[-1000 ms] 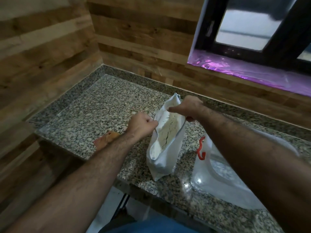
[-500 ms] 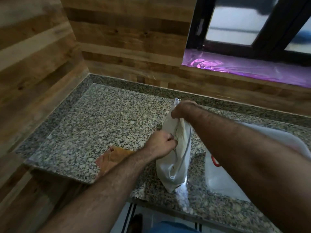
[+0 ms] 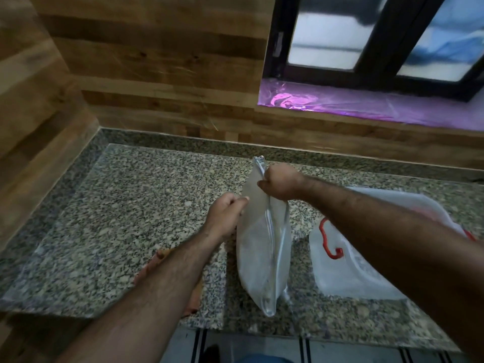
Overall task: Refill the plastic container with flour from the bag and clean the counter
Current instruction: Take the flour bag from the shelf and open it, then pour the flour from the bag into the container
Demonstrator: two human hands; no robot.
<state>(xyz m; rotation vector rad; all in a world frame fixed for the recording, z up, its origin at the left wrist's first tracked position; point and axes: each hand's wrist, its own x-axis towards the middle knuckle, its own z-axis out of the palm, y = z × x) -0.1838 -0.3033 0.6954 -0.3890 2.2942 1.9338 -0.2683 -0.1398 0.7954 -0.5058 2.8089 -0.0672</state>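
A white flour bag (image 3: 263,247) stands upright on the granite counter (image 3: 125,213), its zip top pressed narrow. My right hand (image 3: 280,183) pinches the bag's top edge near the far end. My left hand (image 3: 226,212) grips the bag's left side just below the top. To the right sits the clear plastic container (image 3: 348,268) with red clasps, partly hidden under my right forearm. Its inside cannot be made out.
An orange-brown cloth (image 3: 162,260) lies on the counter under my left forearm. Wooden walls close the left and back sides. A window sill with purple film (image 3: 366,106) runs along the back right. The counter's front edge drops to a tiled floor.
The bag's mouth, held wide open a second ago, is now pinched nearly closed. Both hands stayed on the bag and the view shifted slightly left.
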